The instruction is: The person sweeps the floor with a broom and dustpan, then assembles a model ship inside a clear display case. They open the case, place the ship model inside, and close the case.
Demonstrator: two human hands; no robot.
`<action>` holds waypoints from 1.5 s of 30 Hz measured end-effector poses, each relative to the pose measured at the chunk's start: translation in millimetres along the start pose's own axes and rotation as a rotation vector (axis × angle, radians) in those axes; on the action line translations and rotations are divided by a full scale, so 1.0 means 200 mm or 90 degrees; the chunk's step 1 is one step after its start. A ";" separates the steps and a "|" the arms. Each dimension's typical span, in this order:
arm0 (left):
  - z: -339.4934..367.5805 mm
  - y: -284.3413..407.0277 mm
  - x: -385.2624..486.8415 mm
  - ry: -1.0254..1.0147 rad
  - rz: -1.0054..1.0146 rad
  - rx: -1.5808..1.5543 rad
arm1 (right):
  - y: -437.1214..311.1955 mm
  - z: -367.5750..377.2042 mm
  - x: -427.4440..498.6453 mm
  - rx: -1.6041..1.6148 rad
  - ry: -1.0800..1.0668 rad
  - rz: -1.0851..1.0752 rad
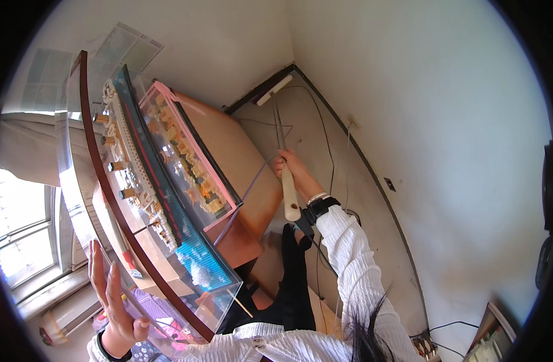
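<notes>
My right hand (296, 169) is closed around the pale handle (289, 190) of a long-shafted tool with a white crosswise head (275, 91); the head is by the dark baseboard near the corner, and its exact kind cannot be told. My left hand (115, 298) is raised with its fingers extended, beside a clear display case (222, 312) with a dark red-brown strip. Inside the case are a brick-built ship model (131, 167) with several funnels and a blue studded base (204, 262). Whether my left palm touches the clear panel cannot be told.
A pink-edged clear case (167, 97) with yellow and orange figures lies beside the ship case, above a brown cabinet (231, 145). Cables (330, 158) run along the floor. A wall outlet (389, 184) is at right, a window (25, 231) at left, a framed item (491, 335) at lower right.
</notes>
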State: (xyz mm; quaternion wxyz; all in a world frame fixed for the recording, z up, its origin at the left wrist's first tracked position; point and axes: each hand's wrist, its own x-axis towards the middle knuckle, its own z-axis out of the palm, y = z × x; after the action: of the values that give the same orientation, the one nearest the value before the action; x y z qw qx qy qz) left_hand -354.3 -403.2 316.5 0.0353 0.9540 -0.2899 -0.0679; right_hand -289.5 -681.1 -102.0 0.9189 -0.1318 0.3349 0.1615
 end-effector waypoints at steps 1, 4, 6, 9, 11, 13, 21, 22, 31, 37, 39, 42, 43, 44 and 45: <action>0.00 0.00 0.00 0.001 0.000 0.019 | -0.02 -0.01 0.02 -0.052 0.005 0.004; 0.00 0.01 0.00 -0.001 -0.006 -0.007 | -0.12 0.01 0.12 -0.093 -0.032 -0.029; 0.00 0.02 0.00 -0.009 -0.017 0.017 | -0.19 0.04 0.19 -0.034 0.001 -0.033; 0.00 0.02 0.00 -0.010 -0.012 0.019 | -0.23 0.06 0.20 0.024 -0.022 -0.070; 0.00 0.01 0.00 -0.010 -0.013 0.008 | -0.23 0.05 0.15 0.037 0.002 -0.040; 0.00 0.01 0.00 -0.008 -0.003 0.019 | -0.24 0.03 0.11 0.039 -0.001 -0.032; 0.01 0.03 0.00 0.004 -0.025 -0.002 | -0.32 0.11 0.13 0.061 -0.018 -0.084; 0.01 0.02 0.01 -0.002 -0.022 -0.001 | -0.30 0.11 0.12 0.133 0.020 -0.043; -0.02 0.05 0.02 -0.017 -0.010 -0.001 | -0.37 -0.04 0.24 0.057 0.002 -0.016; -0.03 0.09 0.06 0.001 -0.003 -0.036 | -0.25 -0.05 0.26 -0.456 0.153 -0.236; -0.04 0.09 0.07 0.018 0.010 -0.053 | -0.22 -0.04 0.12 -0.531 0.175 -0.251; -0.05 0.09 0.08 0.017 0.025 -0.055 | -0.17 -0.01 -0.19 -0.545 0.102 -0.241; -0.05 0.09 0.07 0.022 0.028 -0.064 | -0.14 0.01 -0.31 -0.546 0.128 -0.247; -0.05 0.09 0.07 0.025 0.038 -0.066 | -0.09 0.03 -0.44 -0.529 0.154 -0.224; -0.06 0.09 0.07 0.027 0.043 -0.055 | -0.06 0.05 -0.56 -0.560 0.150 -0.260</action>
State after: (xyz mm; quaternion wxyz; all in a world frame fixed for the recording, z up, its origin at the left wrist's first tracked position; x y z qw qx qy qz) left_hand -351.1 -426.0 328.5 0.0846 0.9424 -0.3181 -0.0589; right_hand -360.6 -711.2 -18.5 0.7448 -0.5873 0.3040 0.0883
